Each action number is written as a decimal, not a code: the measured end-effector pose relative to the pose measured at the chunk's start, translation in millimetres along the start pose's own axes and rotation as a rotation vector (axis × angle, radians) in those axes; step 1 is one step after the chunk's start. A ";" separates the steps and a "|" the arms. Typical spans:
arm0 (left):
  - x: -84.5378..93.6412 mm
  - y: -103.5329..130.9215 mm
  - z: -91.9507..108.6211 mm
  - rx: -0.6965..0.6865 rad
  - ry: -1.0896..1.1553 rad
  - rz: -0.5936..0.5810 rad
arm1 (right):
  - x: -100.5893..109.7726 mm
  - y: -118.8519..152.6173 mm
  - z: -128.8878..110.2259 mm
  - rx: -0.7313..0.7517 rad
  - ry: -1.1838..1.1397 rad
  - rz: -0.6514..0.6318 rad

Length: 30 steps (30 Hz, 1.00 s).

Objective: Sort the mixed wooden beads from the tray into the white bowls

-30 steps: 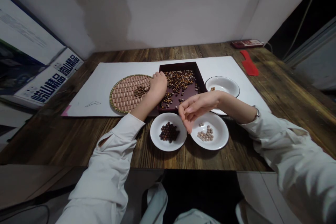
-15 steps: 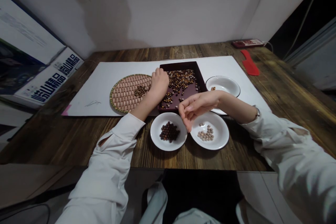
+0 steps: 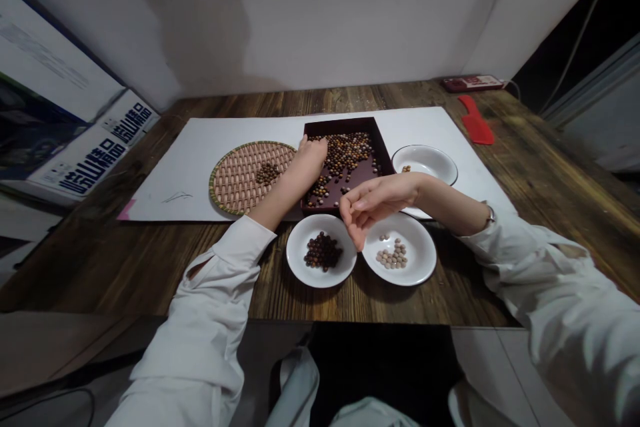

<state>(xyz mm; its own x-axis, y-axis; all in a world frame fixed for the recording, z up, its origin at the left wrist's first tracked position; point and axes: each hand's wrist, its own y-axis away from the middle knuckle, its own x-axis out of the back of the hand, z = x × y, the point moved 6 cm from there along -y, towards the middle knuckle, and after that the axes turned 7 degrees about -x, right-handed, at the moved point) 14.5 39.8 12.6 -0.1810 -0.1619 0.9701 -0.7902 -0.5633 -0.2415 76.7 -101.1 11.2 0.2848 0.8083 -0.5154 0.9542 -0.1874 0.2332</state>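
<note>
My left hand (image 3: pixel 311 156) reaches over the left side of a dark red tray (image 3: pixel 356 199) of mixed beads (image 3: pixel 349 150). Its fingers are bent down at the beads, and their tips are hidden. My right hand (image 3: pixel 373 205) is held palm inward, fingers curved, above the gap between two white bowls; whether anything lies in the palm is hidden. Dark beads (image 3: pixel 323 251) fill the middle of the left bowl (image 3: pixel 298 272), pale beads (image 3: pixel 393 255) lie in the right bowl (image 3: pixel 423 267). A round woven mat (image 3: pixel 235 177) carries brownish beads (image 3: pixel 268 173).
A third white bowl (image 3: pixel 433 163) with a few light brown beads stands right of the tray. Farther right lie a red scraper (image 3: pixel 477 127) and a phone (image 3: pixel 473 83) with a cable. White paper (image 3: pixel 165 160) lies underneath; boxes (image 3: pixel 90 160) stand at the left.
My left hand has moved slightly right, with its fingers reaching farther over the beads in the tray. My right hand has stayed nearly still.
</note>
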 end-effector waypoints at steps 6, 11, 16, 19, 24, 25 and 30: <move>-5.5 -0.4 -1.3 -0.011 0.001 0.018 | 0.3 0.0 0.7 0.001 -0.005 -0.002; -4.0 -0.2 0.8 0.009 0.025 0.002 | 1.3 0.0 1.2 0.011 -0.009 -0.021; 0.9 -0.5 4.3 0.020 -0.013 -0.079 | 0.6 0.3 0.5 0.003 0.004 -0.004; 2.4 -0.7 4.6 0.003 0.008 -0.087 | -0.2 0.3 0.0 -0.006 0.012 0.007; 1.2 -0.3 0.5 -0.017 0.087 -0.056 | 0.4 0.0 0.3 -0.004 0.007 0.009; 1.1 0.0 0.0 -0.020 0.099 -0.053 | 0.7 0.0 0.5 -0.005 0.007 0.011; 2.7 1.0 0.8 -0.037 0.158 -0.057 | 0.6 0.2 0.4 -0.003 0.010 0.008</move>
<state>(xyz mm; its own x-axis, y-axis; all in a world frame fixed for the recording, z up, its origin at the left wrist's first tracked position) 13.6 38.1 15.0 -0.2234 0.0006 0.9747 -0.8224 -0.5370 -0.1881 77.1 -100.9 10.6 0.2911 0.8122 -0.5056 0.9517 -0.1920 0.2395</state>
